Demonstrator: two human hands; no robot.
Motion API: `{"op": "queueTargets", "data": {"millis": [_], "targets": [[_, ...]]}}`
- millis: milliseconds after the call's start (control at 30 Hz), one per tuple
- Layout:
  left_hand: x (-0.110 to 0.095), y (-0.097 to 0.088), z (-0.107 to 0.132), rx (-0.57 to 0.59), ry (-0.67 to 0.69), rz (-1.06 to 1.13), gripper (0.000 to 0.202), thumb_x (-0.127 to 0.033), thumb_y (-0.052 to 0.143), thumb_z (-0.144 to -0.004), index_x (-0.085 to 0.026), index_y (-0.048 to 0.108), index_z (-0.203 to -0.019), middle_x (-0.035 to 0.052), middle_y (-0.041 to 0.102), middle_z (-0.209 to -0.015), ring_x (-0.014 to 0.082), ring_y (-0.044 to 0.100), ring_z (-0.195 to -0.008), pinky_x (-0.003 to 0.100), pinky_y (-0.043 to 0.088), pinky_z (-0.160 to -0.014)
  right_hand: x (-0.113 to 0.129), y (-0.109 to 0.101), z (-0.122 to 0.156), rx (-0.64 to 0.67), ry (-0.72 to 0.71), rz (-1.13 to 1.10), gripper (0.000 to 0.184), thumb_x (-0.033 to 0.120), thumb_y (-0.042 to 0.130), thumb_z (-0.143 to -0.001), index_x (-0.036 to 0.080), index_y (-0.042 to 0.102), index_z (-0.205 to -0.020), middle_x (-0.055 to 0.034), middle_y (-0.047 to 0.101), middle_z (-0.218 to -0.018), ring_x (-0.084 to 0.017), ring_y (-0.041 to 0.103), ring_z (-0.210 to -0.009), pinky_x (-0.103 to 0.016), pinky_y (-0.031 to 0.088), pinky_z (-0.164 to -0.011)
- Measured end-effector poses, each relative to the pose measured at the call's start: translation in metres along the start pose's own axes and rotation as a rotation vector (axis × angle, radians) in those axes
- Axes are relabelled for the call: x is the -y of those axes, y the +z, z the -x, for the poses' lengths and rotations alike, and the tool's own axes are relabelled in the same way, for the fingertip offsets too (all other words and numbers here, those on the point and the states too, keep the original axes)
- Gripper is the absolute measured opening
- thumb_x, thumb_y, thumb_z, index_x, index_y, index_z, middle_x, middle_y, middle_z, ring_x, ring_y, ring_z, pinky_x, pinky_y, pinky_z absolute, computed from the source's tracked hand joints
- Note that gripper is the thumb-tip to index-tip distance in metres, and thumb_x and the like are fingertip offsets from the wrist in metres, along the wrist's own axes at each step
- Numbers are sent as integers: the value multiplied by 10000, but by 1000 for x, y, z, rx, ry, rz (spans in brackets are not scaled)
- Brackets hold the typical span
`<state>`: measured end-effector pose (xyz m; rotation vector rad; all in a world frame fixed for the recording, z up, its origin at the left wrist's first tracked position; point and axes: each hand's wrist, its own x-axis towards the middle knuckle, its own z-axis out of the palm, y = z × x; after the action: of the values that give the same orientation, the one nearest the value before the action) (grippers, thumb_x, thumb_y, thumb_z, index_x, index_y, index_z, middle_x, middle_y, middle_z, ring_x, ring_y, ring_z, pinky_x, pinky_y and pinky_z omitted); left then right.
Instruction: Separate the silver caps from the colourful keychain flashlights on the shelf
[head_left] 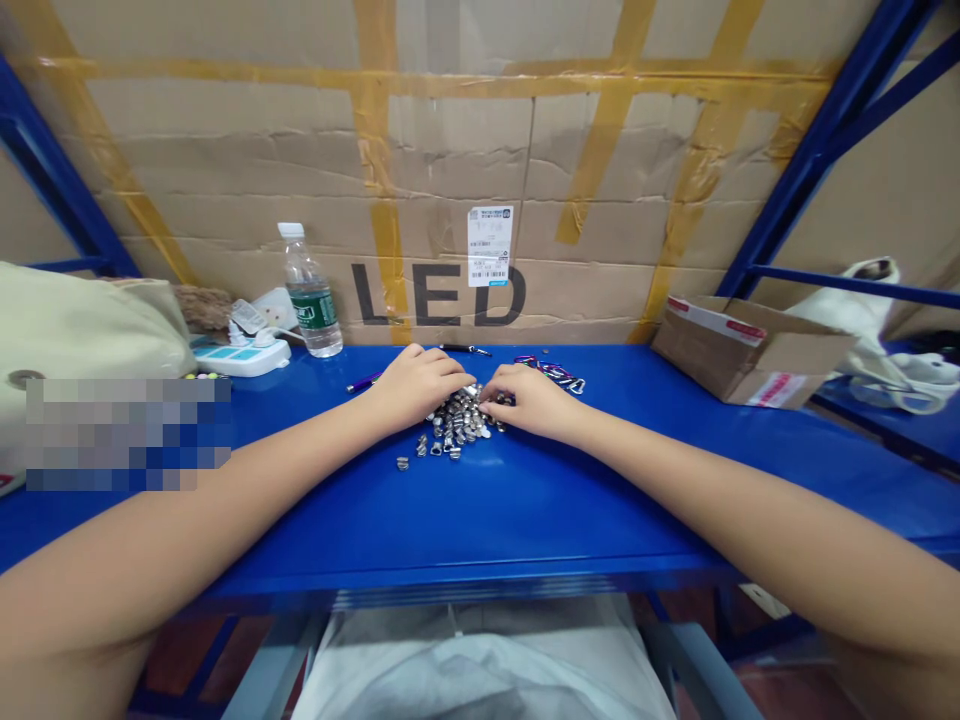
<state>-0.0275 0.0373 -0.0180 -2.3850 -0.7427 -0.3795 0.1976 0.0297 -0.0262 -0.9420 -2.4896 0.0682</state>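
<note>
A heap of small silvery metal pieces [457, 422], looking like little clasps or cord ends, lies on the blue tabletop [480, 520]. My left hand [421, 388] rests over the heap's upper left side, its fingers stretched to the right and the fingertips at the metal. From the right, my right hand [538, 402] touches the heap, with its thumb and curved fingers apart and some pieces visible in the gap. Nothing can be seen lifted in either hand. A few loose pieces [403, 463] lie at the near left of the heap.
Behind my right hand are coloured carabiners [555, 372]; a dark pen-like item [465, 349] lies behind the heap. A water bottle [313, 300], a power strip [244, 355] and a pale bag [82, 330] stand left. An open carton [750, 350] sits right.
</note>
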Motion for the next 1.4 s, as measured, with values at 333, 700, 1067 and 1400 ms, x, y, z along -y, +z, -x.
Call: {"op": "queueTargets", "data": {"millis": [333,700,1067,1400], "targets": [[3,6,2,-35,-71,77,259,-219,442,-970,-237,652,-1122,48,702,-1088,202,601,-962,315,294,-697,5,6,-10,33,58,-31,130,186,614,-840,183,740,-872,-46,641,-813,-158,580,-774,-286,428,-766],[3,7,2,-27,-61,93,260,-231,451,-963,-237,663,-1114,40,705,-1075,205,609,-958,319,310,-696,5,2,-12,149,86,22,129,156,621,-813,174,743,-852,-50,643,-834,-146,577,-732,-258,419,-694],[2,7,2,-24,-99,189,266,-257,436,-973,-250,650,-1130,35,711,-1054,183,625,-983,297,311,-694,0,-11,-8,-115,151,-217,105,168,627,-818,197,727,-829,-34,698,-865,-164,633,-836,-307,478,-805],[0,3,1,-28,-62,203,284,-283,401,-992,-237,647,-1126,40,713,-1054,179,637,-990,301,309,-697,4,-7,-9,-105,207,-309,81,223,639,-803,189,710,-783,-31,710,-832,-157,638,-797,-296,487,-746]]}}
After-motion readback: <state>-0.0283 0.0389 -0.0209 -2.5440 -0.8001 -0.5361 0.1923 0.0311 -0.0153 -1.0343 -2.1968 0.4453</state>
